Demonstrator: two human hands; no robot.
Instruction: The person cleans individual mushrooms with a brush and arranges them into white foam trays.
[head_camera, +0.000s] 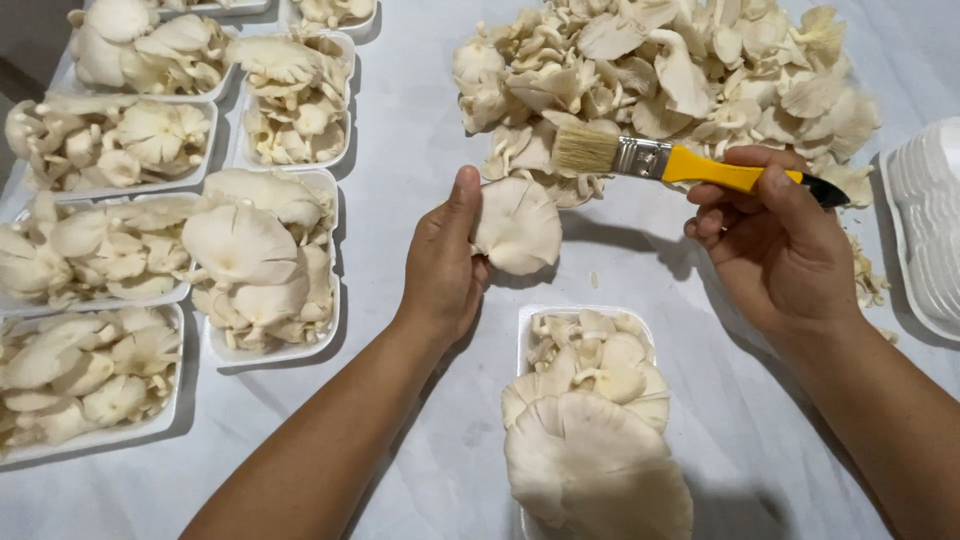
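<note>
You're at a mushroom packing station: bench (420, 150) under a white sheet, loose heap of oyster mushrooms (680, 70), filled white foam trays (330, 290) in rows at left, stack of empty trays (925, 230) at right.

The scene is evenly and brightly lit from above. Soft shadows are cast onto the white bench (420, 180) below and right of the hands and trays. No glare is seen. Focus is sharp throughout, with slight stretching at the frame edges.
</note>
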